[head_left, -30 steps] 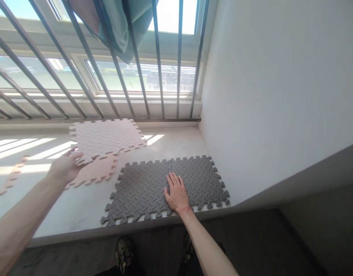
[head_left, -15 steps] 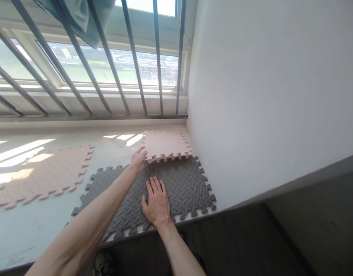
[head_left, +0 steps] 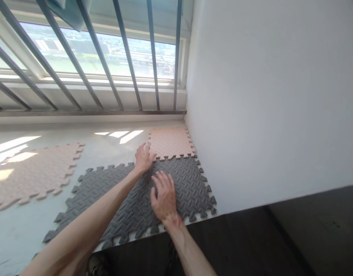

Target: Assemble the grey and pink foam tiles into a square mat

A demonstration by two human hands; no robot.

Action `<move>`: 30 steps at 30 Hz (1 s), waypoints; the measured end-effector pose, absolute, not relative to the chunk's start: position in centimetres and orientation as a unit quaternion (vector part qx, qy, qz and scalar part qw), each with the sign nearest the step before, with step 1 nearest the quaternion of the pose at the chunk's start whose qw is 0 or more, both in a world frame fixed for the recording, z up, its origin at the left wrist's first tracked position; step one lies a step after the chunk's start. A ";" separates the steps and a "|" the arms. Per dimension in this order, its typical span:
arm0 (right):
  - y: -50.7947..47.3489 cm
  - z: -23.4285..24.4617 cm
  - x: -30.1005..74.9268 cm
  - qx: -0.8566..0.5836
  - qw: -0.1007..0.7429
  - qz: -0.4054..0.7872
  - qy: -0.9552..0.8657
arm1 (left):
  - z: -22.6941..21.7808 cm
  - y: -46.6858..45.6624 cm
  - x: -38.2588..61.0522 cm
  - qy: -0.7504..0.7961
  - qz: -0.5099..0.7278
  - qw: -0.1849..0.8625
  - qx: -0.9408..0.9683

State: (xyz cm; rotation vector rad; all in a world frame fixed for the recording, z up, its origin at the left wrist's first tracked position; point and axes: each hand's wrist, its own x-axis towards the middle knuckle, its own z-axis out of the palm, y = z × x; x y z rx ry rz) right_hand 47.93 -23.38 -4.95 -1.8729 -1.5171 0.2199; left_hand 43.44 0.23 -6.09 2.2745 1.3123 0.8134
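A pink foam mat tile (head_left: 171, 142) with toothed edges lies flat in the corner by the wall, its near edge meeting the grey foam mat tiles (head_left: 188, 184). My left hand (head_left: 144, 157) is at the pink tile's near left corner, fingers spread and bent, partly covering that corner. Just nearer to me, my right hand (head_left: 164, 193) is over the grey tiles with its fingers apart, holding nothing. Whether its palm presses on the foam I cannot tell. The seam between the two grey tiles runs near my hands and is partly hidden.
A second pink foam tile (head_left: 41, 172) lies apart on the left of the pale ledge (head_left: 113, 151). Metal railing bars (head_left: 127, 57) stand before the window. A white wall (head_left: 265, 96) bounds the right side. Below the ledge's front edge is a dark floor (head_left: 222, 245).
The pink tile's raised near edge has come down flat against the grey tiles. My left hand has let go of it and spread its fingers. My right hand has shifted slightly right.
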 end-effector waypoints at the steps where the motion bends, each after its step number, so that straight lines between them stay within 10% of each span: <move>1: -23.2 -4.8 50.0 -0.741 0.351 0.059 -0.570 | -6.4 -0.1 42.6 0.428 0.261 0.171 0.848; 11: -20.2 -5.0 65.4 -0.830 0.123 -0.003 -0.543 | -8.7 -2.6 40.7 0.339 0.173 0.129 0.916; 30: -19.0 -4.7 64.1 -0.786 0.083 0.010 -0.613 | -7.9 -6.4 40.7 0.283 0.162 0.088 0.941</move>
